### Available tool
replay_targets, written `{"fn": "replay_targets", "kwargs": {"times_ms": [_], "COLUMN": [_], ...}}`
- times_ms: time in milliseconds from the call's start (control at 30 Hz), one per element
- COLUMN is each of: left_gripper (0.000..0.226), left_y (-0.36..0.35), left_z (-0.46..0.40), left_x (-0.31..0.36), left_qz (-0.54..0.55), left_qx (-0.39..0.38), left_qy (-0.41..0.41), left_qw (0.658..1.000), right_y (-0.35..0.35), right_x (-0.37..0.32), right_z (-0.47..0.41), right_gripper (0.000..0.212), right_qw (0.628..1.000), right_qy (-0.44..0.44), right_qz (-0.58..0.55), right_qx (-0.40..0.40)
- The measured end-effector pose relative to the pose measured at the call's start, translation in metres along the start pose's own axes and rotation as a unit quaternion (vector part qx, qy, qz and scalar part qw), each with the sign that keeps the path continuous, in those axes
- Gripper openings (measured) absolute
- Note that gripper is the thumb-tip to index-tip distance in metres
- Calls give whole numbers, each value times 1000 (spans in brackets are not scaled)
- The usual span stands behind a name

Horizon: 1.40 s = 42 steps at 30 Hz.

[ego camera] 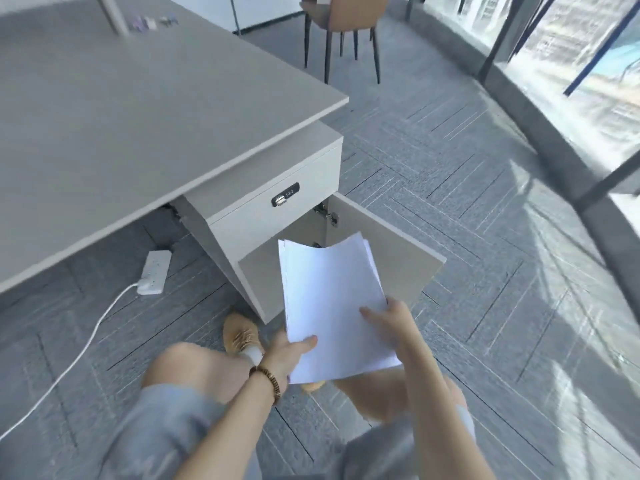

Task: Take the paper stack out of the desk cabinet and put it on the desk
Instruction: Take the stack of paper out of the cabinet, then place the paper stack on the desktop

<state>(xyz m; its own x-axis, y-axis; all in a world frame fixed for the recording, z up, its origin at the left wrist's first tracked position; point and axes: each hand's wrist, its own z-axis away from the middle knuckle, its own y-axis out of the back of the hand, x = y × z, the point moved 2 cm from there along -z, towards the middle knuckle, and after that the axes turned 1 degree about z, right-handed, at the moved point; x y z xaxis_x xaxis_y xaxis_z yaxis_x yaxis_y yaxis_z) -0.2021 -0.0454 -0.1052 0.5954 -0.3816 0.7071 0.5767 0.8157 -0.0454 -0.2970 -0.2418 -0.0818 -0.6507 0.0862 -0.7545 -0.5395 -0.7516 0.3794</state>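
Note:
A white paper stack [329,299] hangs in the air in front of the desk cabinet [277,209], outside it. My left hand [287,351] grips the stack's near left corner, thumb on top. My right hand [391,323] holds the near right edge with fingers spread over the top sheet. The cabinet door [388,244] stands open to the right; most of the inside is hidden by the sheets. The grey desk [121,116] top lies above and to the left.
A white power strip [154,267] with its cable lies on the carpet under the desk. My knees and a tan shoe [239,332] are below the stack. A brown chair [346,15] stands beyond the desk. Glass wall at right. Small items [149,22] sit far back on the desk.

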Motion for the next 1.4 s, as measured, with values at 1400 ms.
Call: {"fn": "replay_targets", "kwargs": {"times_ms": [1400], "left_gripper": [22], "left_y": [429], "left_z": [200], "left_x": [273], "left_qz": [126], "left_qx": [287], "left_qy": [-412], "left_qw": [856], "right_y": [-302], "right_x": [-428], "right_z": [160], "right_gripper": [43], "right_qw": [850], "right_qy": [435], "right_qz": [-99], "right_qx": [-279]}}
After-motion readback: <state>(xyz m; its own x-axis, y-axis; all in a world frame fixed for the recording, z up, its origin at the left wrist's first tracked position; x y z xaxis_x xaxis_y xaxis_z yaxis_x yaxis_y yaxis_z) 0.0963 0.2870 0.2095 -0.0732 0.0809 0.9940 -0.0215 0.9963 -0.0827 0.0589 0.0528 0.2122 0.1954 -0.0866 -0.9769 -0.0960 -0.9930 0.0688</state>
